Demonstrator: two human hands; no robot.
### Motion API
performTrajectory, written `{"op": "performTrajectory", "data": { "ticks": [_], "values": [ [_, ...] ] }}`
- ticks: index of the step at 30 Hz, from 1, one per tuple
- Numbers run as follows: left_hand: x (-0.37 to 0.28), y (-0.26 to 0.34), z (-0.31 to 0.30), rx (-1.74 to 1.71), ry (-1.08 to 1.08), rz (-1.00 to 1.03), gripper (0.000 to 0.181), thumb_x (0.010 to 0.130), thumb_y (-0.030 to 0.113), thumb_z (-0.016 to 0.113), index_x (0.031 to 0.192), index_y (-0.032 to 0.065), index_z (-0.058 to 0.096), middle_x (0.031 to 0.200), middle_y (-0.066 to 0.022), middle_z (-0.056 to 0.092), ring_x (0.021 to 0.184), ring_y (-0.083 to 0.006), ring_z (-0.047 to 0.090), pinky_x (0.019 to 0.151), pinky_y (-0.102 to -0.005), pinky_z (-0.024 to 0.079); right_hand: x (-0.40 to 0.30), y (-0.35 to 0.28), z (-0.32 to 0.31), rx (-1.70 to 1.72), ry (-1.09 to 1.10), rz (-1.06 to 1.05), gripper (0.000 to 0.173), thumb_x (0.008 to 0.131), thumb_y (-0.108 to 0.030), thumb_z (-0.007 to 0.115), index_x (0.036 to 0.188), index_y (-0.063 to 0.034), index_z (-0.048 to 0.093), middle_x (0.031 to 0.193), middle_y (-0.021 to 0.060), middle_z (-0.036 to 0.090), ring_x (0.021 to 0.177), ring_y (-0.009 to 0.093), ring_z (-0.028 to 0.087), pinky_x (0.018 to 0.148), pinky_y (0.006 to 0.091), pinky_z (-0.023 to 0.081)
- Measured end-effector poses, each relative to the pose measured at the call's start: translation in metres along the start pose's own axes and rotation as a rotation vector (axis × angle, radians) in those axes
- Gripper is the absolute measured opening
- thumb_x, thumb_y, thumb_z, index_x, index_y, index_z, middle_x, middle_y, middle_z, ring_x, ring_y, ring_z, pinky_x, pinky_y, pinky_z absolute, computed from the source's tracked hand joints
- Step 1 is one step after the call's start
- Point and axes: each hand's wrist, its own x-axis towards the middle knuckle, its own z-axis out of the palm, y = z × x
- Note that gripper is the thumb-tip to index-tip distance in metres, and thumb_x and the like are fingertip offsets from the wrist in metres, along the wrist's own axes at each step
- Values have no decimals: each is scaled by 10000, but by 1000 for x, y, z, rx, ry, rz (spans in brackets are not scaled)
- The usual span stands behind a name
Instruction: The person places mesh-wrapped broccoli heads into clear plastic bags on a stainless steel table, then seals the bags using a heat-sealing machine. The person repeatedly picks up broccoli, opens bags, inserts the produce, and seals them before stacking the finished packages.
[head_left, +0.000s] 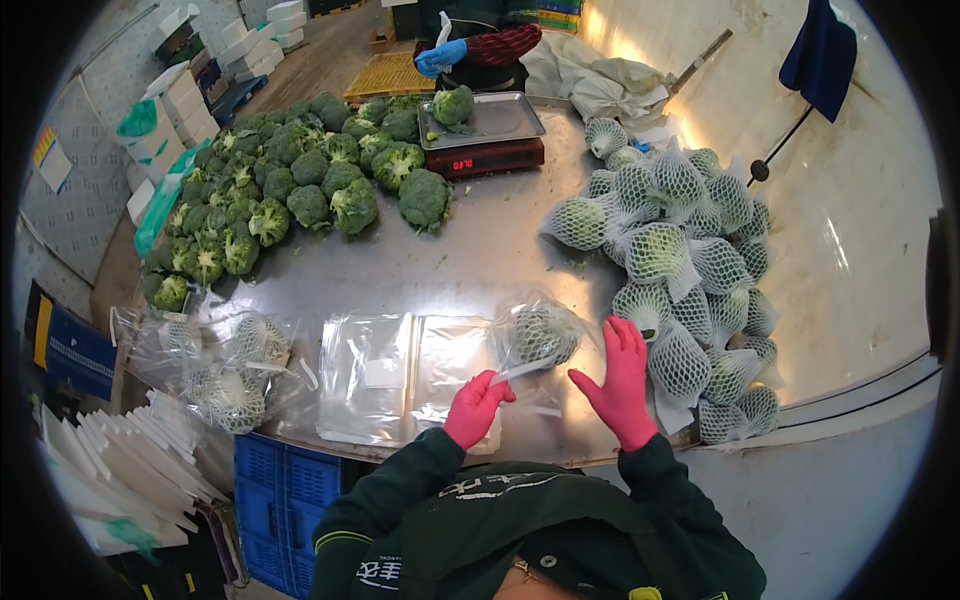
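My left hand (476, 409), in a pink glove, pinches the white strip at the mouth of a clear plastic bag (525, 304). Inside that bag is a broccoli head in white foam netting (544, 335), lying on the metal table (480, 262). My right hand (622, 379), also gloved in pink, is held with thumb and fingers apart just right of the bag. It appears to hold nothing. Two stacks of flat clear bags (365, 375) lie to the left of my left hand. Bagged, netted broccoli heads (240, 375) sit farther left.
Loose broccoli (292, 165) covers the far left. A digital scale (487, 154) with one head on its tray stands at the back, before a person's blue-gloved hand (441, 58). Netted broccoli (660, 255) is heaped right, beside the wall. Blue crates (285, 510) stand below the front edge.
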Motion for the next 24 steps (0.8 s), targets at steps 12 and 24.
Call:
{"op": "performTrajectory", "data": {
  "ticks": [12, 24],
  "values": [
    [-4, 112, 8, 60, 2, 16, 211, 932, 110, 488, 784, 21, 608, 663, -71, 598, 598, -162, 581, 599, -289, 465, 71, 23, -17, 614, -226, 133, 128, 904, -133, 586, 880, -8, 599, 695, 190, 530, 576, 314, 528, 537, 330, 430],
    [26, 171, -149, -341, 539, 558, 186, 936, 161, 495, 834, 21, 562, 661, -101, 611, 591, -176, 594, 588, -296, 476, 123, 318, 63, -361, 86, 110, 866, 696, -349, 780, 1372, 16, 381, 1343, 257, 444, 1282, 403, 379, 1077, 456, 285]
  ]
}}
